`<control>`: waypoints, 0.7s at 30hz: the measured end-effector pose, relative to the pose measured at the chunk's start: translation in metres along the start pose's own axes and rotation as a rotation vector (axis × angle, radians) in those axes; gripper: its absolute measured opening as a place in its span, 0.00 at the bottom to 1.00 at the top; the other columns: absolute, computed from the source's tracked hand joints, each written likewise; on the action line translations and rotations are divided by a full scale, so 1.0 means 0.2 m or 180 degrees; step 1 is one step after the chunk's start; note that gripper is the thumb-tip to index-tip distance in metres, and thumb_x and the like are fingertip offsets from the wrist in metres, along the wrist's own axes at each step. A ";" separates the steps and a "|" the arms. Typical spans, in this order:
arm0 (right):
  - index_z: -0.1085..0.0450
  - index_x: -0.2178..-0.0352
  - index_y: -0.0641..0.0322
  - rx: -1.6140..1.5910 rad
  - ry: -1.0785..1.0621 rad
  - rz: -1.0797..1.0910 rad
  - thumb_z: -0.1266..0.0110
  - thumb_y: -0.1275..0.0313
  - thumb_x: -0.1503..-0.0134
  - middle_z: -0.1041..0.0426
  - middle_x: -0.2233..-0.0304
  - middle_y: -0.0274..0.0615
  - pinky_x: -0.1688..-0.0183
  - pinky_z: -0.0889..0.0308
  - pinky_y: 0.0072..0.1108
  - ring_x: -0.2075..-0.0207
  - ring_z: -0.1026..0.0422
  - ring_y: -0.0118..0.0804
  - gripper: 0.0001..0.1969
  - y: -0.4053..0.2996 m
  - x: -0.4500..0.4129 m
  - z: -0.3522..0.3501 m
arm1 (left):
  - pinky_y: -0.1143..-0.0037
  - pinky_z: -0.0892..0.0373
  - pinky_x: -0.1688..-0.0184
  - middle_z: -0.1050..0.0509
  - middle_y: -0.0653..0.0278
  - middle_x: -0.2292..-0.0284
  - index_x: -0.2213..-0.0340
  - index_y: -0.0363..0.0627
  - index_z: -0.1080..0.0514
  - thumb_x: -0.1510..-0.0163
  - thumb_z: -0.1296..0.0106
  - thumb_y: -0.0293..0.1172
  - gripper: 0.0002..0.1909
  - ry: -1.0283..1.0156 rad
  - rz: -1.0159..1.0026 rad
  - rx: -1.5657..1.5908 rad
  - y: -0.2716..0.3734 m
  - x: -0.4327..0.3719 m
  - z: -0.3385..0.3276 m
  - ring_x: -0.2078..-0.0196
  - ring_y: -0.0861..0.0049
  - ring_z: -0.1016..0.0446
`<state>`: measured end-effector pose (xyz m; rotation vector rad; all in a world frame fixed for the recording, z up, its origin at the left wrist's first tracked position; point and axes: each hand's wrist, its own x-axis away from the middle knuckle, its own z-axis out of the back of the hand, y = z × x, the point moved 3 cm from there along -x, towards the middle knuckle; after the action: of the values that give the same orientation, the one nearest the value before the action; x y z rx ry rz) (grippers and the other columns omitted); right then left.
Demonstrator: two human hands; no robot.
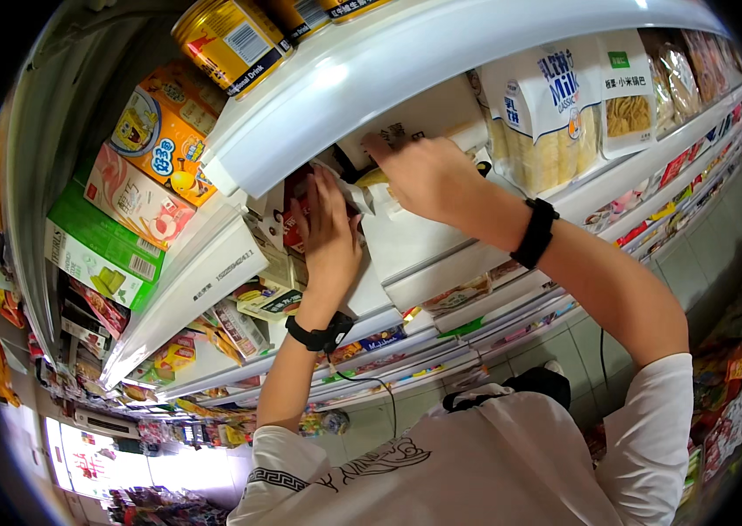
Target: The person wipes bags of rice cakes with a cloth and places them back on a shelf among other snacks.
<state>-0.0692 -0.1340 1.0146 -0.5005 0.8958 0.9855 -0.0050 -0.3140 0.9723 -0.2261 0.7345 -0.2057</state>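
My left hand (329, 240) lies with its fingers stretched over a dark red package (293, 227) on a white shelf; whether it grips the package I cannot tell. To its right, my right hand (425, 177) is bent over a pale package with dark lettering (397, 128), its index finger pointing towards the lettering. The finger touches or nearly touches that package. Under and beside this hand a bit of yellow packaging shows. A black band sits on each wrist. The far ends of the packages are hidden beneath the shelf above.
Overhead, the white shelf edge (344, 85) carries gold drink cans (233, 46). Right of my hands stand a bag of milk crackers (542, 112) and a white snack pouch (627, 92). Orange (164, 141), pink (137, 197) and green boxes (104, 246) line the left shelf. Lower shelves hold packaged snacks.
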 end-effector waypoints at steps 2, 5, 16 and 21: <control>0.38 0.49 0.66 0.0087 -0.0359 -0.0285 0.48 0.74 0.54 0.28 0.82 0.48 0.76 0.31 0.33 0.78 0.26 0.48 0.27 0.01 -0.03 -0.03 | 0.52 0.59 0.36 0.55 0.45 0.36 0.38 0.31 0.58 0.47 0.46 0.33 0.43 -0.0050 0.0008 0.0011 0.00 0.00 -0.02 0.33 0.54 0.55; 0.38 0.50 0.65 0.0106 -0.0288 -0.0354 0.48 0.74 0.54 0.26 0.80 0.49 0.74 0.29 0.33 0.76 0.25 0.49 0.26 0.01 -0.05 -0.03 | 0.51 0.59 0.36 0.55 0.45 0.36 0.38 0.31 0.58 0.47 0.46 0.33 0.43 -0.0016 0.0010 -0.0074 0.00 -0.01 -0.03 0.33 0.54 0.55; 0.32 0.66 0.63 -0.0034 -0.0259 -0.0198 0.50 0.74 0.51 0.29 0.81 0.47 0.75 0.31 0.35 0.77 0.27 0.49 0.09 -0.01 0.07 -0.02 | 0.65 0.45 0.38 0.52 0.50 0.36 0.38 0.40 0.50 0.46 0.52 0.25 0.35 0.0578 0.0163 0.1313 0.05 -0.02 0.14 0.35 0.52 0.50; 0.32 0.66 0.63 -0.0169 -0.0272 -0.0385 0.50 0.75 0.51 0.31 0.81 0.47 0.74 0.31 0.35 0.77 0.28 0.51 0.08 0.02 0.06 0.01 | 0.65 0.47 0.37 0.51 0.48 0.37 0.39 0.39 0.48 0.44 0.58 0.24 0.31 0.0163 -0.0167 0.1246 0.13 -0.11 0.15 0.34 0.53 0.53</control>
<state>-0.0685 -0.1249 1.0053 -0.5473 0.7558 0.9153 0.0033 -0.2794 1.0005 0.1330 0.7246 -0.4007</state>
